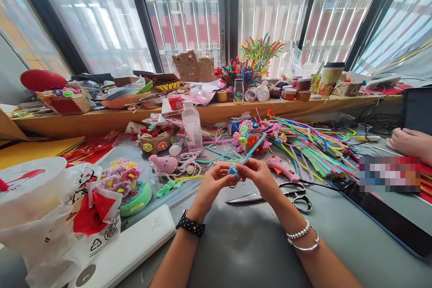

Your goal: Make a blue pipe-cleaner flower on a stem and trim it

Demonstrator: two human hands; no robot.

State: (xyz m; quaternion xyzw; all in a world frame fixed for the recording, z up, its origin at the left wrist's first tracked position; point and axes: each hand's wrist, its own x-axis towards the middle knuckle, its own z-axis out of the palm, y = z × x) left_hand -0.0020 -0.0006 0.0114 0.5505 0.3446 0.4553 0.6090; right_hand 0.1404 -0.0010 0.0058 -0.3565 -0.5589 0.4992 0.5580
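Note:
Between my two hands, above the grey table (229, 252), is a blue pipe cleaner (254, 148). Its lower end is bent into a small curled bunch, and a straight length sticks up to the right. My left hand (216, 177) pinches the curled part from the left. The fingers of my right hand (258, 175) close on it from the other side, near the base of the straight length. Scissors (300, 195) lie just beyond and right of my right hand. Behind them rests a pink glue gun (283, 168) with a dark cord.
Pipe cleaners (313, 144) spread over the right back. A clear bottle (191, 126), a flower basket (155, 139) and a flower pot (131, 189) stand left. Nearer are a white power bank (135, 247) and a plastic bag (60, 234). Another person's hand (410, 144) rests at right.

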